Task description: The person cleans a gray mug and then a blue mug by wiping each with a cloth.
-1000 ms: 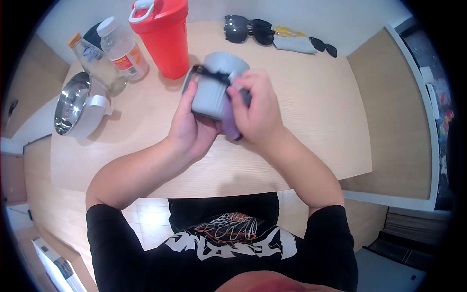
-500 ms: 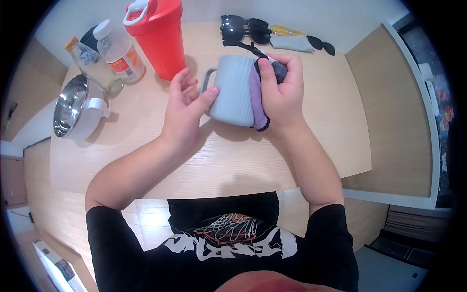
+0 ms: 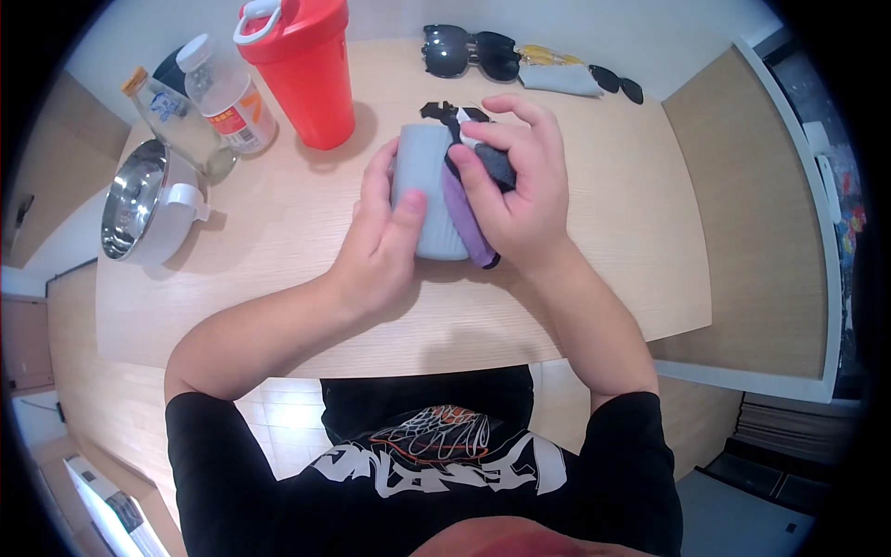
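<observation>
Over the table, a light blue-grey ribbed mug [image 3: 429, 209] is held in front of me. My left hand [image 3: 385, 232] wraps its left side, with the thumb across the front and the other fingers behind. The mug's handle is out of sight. In my right hand [image 3: 524, 186] is a bunched purple and dark grey cloth [image 3: 470, 221] with black edging. It lies against the mug's right side, and part of it sticks out above, near the mug's rim. My right thumb presses on the cloth, while the index finger is raised and bent.
A red shaker bottle [image 3: 311, 88] stands behind the mug. To the left are a plastic bottle [image 3: 232, 107], a glass bottle [image 3: 181, 125] and a steel-lined bowl [image 3: 153, 209] with a white handle. Sunglasses [image 3: 469, 54] and a pale pouch [image 3: 557, 80] lie at the back.
The mug has turned and come slightly towards me, so its handle no longer shows. My left hand has closed around it. My right hand and the cloth have shifted left.
</observation>
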Demonstrator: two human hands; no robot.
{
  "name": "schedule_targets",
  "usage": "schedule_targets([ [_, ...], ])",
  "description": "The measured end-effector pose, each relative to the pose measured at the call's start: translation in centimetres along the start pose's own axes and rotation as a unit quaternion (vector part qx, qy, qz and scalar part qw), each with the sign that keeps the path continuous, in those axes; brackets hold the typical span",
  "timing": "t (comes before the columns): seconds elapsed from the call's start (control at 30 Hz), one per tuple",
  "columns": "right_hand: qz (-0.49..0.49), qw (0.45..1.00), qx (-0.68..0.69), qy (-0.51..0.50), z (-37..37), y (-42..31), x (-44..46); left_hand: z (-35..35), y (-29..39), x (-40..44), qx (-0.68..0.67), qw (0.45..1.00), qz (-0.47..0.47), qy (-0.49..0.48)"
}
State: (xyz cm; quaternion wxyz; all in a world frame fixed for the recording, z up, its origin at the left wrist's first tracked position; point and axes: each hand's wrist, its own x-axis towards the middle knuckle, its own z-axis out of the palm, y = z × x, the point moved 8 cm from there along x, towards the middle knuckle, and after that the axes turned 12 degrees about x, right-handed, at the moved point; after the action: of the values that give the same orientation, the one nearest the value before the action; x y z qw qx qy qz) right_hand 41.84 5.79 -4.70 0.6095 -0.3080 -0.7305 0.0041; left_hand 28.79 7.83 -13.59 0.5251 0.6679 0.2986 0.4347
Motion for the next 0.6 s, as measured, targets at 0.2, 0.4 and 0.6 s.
schedule_targets([
  [0.2,-0.052,0.986,0.003,-0.161,3.1,-3.8,-1.5,-1.3,0.1,0.5,-0.16,0.986,-0.021,0.031],
  [0.4,0.019,0.996,0.001,-0.092,2.2,-1.3,-1.4,-2.1,-1.1,0.7,-0.002,0.998,-0.028,0.055],
  [0.6,0.089,0.996,-0.005,-0.025,-0.2,1.8,-1.0,-1.1,0.8,0.0,0.169,0.984,0.055,-0.025],
])
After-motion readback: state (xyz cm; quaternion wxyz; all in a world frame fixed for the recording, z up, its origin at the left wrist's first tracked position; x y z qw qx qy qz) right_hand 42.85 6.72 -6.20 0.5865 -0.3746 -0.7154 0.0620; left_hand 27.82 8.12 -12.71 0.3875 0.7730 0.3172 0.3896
